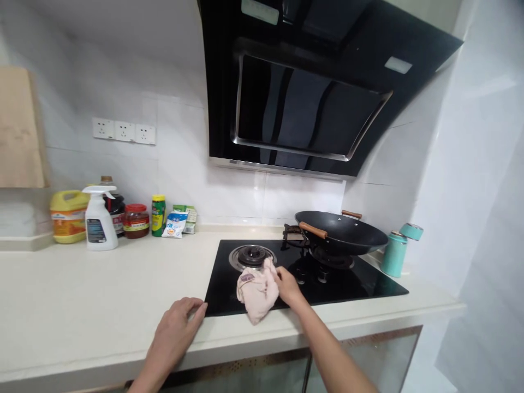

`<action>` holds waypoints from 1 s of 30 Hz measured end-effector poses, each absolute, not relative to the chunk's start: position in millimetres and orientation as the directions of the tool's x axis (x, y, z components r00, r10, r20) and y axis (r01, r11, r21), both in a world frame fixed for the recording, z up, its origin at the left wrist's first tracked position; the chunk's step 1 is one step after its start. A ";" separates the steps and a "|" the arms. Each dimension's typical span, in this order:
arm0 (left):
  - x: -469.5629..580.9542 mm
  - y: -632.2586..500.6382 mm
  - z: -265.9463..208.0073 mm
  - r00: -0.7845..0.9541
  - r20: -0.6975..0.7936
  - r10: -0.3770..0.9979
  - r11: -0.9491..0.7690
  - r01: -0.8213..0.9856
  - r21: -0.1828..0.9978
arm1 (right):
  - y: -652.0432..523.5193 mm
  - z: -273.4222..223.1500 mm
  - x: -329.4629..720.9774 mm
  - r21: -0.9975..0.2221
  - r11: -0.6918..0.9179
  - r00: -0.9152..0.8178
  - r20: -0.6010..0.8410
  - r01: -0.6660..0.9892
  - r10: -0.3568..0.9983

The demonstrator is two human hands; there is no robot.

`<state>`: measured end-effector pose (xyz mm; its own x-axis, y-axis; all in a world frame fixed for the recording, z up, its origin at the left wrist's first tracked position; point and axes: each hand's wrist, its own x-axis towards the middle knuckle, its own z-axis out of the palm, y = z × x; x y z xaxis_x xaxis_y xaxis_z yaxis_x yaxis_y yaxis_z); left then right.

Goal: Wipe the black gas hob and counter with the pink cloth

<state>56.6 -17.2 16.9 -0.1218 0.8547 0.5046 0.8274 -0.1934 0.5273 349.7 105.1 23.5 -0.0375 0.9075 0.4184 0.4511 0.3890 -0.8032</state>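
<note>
My right hand point(290, 285) grips a pale pink cloth point(258, 295) that lies bunched over the front left of the black glass gas stove point(223, 297). One corner of the cloth hangs toward the counter's front edge. Just behind it sits the bare left burner point(251, 255), without a pan support on it. My left hand point(178, 326) rests on the pale counter by the stove's front left corner, fingers loosely bent and thumb apart, holding nothing. A black wok point(341, 232) with wooden handles stands on the right burner.
A turquoise canister point(394, 255) with a tilted lid stands right of the stove. Along the back wall are a white spray bottle point(99, 221), a yellow jug point(69, 218), a red-lidded jar point(136, 221), a green shaker point(159, 216) and packets point(176, 224). The range hood point(303, 98) slopes overhead.
</note>
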 end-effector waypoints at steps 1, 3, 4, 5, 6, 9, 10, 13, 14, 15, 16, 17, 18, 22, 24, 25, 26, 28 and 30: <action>55.9 -17.0 15.6 -0.119 0.510 0.852 -0.199 0.827 0.526 | 104.7 18.8 367.5 -0.791 0.390 -0.022 0.432 0.472 0.902; 54.6 -15.3 13.1 -0.130 0.517 0.846 -0.200 0.821 0.535 | 98.5 9.5 404.8 -0.768 0.391 0.009 0.459 0.507 0.889; 54.7 -13.6 12.6 -0.137 0.522 0.842 -0.202 0.817 0.540 | 94.2 5.6 424.1 -0.756 0.393 0.025 0.475 0.524 0.880; 56.0 -11.2 13.1 -0.141 0.530 0.836 -0.206 0.814 0.543 | 90.1 2.3 443.7 -0.739 0.394 0.041 0.494 0.546 0.868; 59.2 -8.1 15.1 -0.137 0.542 0.829 -0.218 0.813 0.539 | 86.7 -0.2 463.6 -0.712 0.395 0.054 0.518 0.580 0.854; 84.6 5.2 30.4 -0.041 0.589 0.807 -0.312 0.817 0.485 | 82.6 -4.3 522.4 -0.497 0.296 0.097 0.622 0.815 0.777; 98.6 10.7 37.5 0.017 0.591 0.806 -0.353 0.816 0.458 | 83.0 -5.4 540.6 -0.425 0.216 0.119 0.634 0.879 0.764; 150.7 28.1 55.3 0.210 0.468 0.858 -0.411 0.827 0.383 | 85.1 -12.2 586.4 -0.280 -0.012 0.189 0.614 0.960 0.766; 168.3 33.4 58.1 0.264 0.386 0.884 -0.405 0.845 0.349 | 85.5 -16.3 598.3 -0.256 -0.055 0.203 0.599 0.965 0.775; 184.5 38.3 59.0 0.305 0.307 0.902 -0.397 0.863 0.311 | 85.9 -21.2 608.7 -0.245 -0.078 0.211 0.585 0.966 0.783; 198.6 42.8 58.2 0.334 0.249 0.909 -0.396 0.879 0.267 | 86.2 -26.3 617.5 -0.247 -0.085 0.216 0.572 0.965 0.791; 210.0 47.0 56.3 0.359 0.219 0.907 -0.404 0.888 0.219 | 86.7 -31.3 624.8 -0.257 -0.080 0.216 0.564 0.963 0.797; 218.6 51.2 53.9 0.381 0.212 0.900 -0.419 0.891 0.174 | 87.4 -35.6 630.7 -0.268 -0.064 0.210 0.562 0.961 0.800; 232.1 71.9 50.1 0.424 0.209 0.881 -0.446 0.893 0.067 | 92.8 -40.3 642.6 -0.201 0.001 0.122 0.597 0.980 0.793; 235.1 86.2 53.0 0.419 0.185 0.889 -0.435 0.899 0.053 | 96.2 -37.0 643.5 -0.138 -0.011 0.093 0.603 0.990 0.792; 237.5 94.3 54.8 0.419 0.176 0.891 -0.433 0.900 0.046 | 97.6 -35.4 643.4 -0.120 -0.026 0.093 0.604 0.992 0.791; 240.9 103.1 56.4 0.422 0.169 0.891 -0.434 0.900 0.041 | 98.8 -34.2 643.0 -0.112 -0.039 0.100 0.606 0.993 0.789; 250.4 121.8 58.5 0.429 0.160 0.889 -0.439 0.898 0.033 | 99.7 -33.8 642.2 -0.118 -0.051 0.113 0.610 0.992 0.784; 263.1 141.6 59.4 0.437 0.154 0.886 -0.446 0.895 0.024 | 98.9 -34.8 641.6 -0.130 -0.050 0.119 0.607 0.990 0.786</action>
<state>263.1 141.6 59.4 0.4371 0.8861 0.1541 0.8949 -0.4456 0.0235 641.6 98.9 -34.8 0.1191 0.7856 0.6071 0.9903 -0.0498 -0.1298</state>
